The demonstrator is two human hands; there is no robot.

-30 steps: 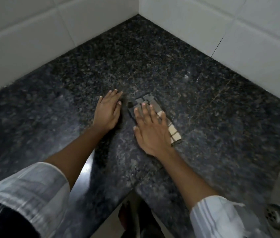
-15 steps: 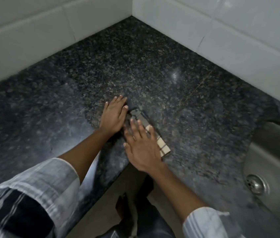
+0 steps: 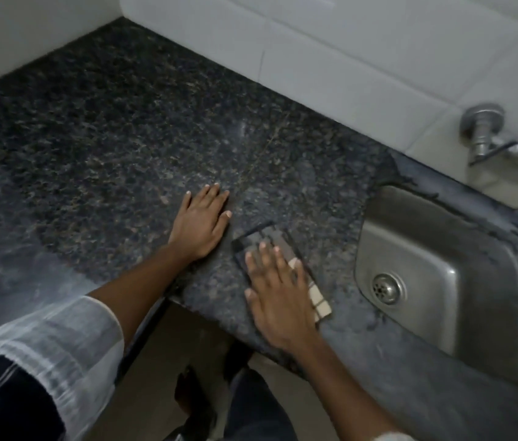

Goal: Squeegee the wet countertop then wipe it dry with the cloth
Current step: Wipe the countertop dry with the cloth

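A folded checked cloth (image 3: 270,240), dark grey with a beige end, lies flat on the dark speckled granite countertop (image 3: 124,138). My right hand (image 3: 278,291) presses flat on top of it with fingers spread, near the counter's front edge and just left of the sink. My left hand (image 3: 202,221) rests palm down on the bare granite a little to the left of the cloth, holding nothing. No squeegee is in view. Pale streaks show on the counter's left part.
A steel sink (image 3: 435,281) with a round drain (image 3: 386,288) is set into the counter on the right. A metal tap fitting (image 3: 483,128) juts from the white tiled wall (image 3: 346,52). The counter's front edge drops to the floor and my feet (image 3: 194,396).
My right hand has slid the cloth to the right, toward the sink. The view has swung right, bringing the whole sink and tap into sight. My left hand stays flat on the granite.
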